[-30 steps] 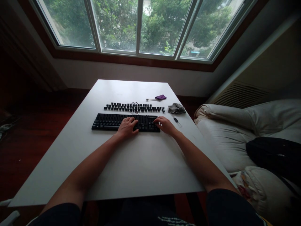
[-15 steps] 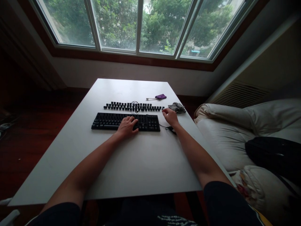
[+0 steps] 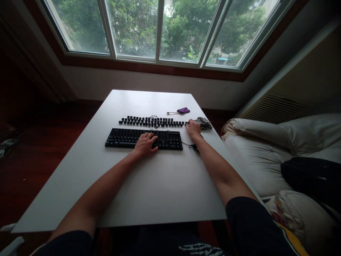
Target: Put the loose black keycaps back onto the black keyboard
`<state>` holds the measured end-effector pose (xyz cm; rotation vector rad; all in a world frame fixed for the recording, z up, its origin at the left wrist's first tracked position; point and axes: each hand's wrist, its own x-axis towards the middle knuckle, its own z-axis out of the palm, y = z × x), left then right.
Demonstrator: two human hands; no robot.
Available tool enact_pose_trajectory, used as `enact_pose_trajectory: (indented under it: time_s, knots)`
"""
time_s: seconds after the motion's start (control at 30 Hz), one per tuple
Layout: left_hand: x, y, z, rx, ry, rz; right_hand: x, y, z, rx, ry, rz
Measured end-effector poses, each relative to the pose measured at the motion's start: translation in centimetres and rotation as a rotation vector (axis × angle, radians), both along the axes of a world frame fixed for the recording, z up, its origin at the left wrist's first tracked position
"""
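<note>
Off the keyboard (image 3: pixel 125 137), the right hand (image 3: pixel 193 129) has been moved to the loose keys (image 3: pixel 145 123); whether one is gripped cannot be told. On the table (image 3: pixel 160 185), the keyboard is touched by the left hand (image 3: pixel 145 143), fingers spread.

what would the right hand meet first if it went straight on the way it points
Likely the black keycaps at the right end of the nearer row; the right hand points forward and left toward them. Depth is unclear, so it may be touching one.

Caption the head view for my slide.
Left hand on a black keyboard, right hand at the end of the loose keys, above a white table.
</note>
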<state>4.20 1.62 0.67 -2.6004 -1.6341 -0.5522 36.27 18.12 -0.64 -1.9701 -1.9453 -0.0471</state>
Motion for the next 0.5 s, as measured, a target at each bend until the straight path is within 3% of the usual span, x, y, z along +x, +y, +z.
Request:
enact_pose_trajectory:
  time_s: [0.23,0.5]
  knots:
    - [0.0,-0.1,0.1,0.006,0.010,-0.005,0.3,0.0,-0.1,0.008,-0.024,0.012]
    - [0.1,-0.1,0.1,0.011,0.003,-0.002,0.0,1.3,0.1,-0.004,0.052,-0.105]
